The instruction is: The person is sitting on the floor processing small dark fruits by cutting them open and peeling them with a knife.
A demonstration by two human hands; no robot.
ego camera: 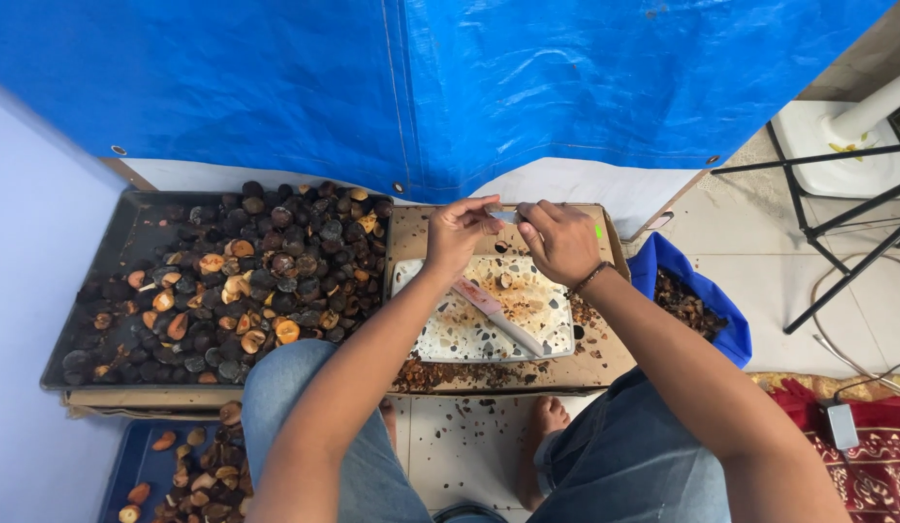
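Observation:
My left hand [462, 232] and my right hand [562, 240] meet above a speckled white slab [450, 334], fingertips pinched on a small pale object [508, 217] between them. What that object is I cannot tell. A knife with a reddish handle [494, 312] lies slantwise on the slab under my left wrist, with a few dark bits beside it. The slab rests on a brown cardboard sheet [605, 353] strewn with shell crumbs.
A dark tray [130, 232] at left holds several dark round nuts and orange halves. A blue bag [707, 300] of brown scraps sits at right. A blue bin [145, 465] of shells lies below left. Black metal stand legs [828, 242] are at right.

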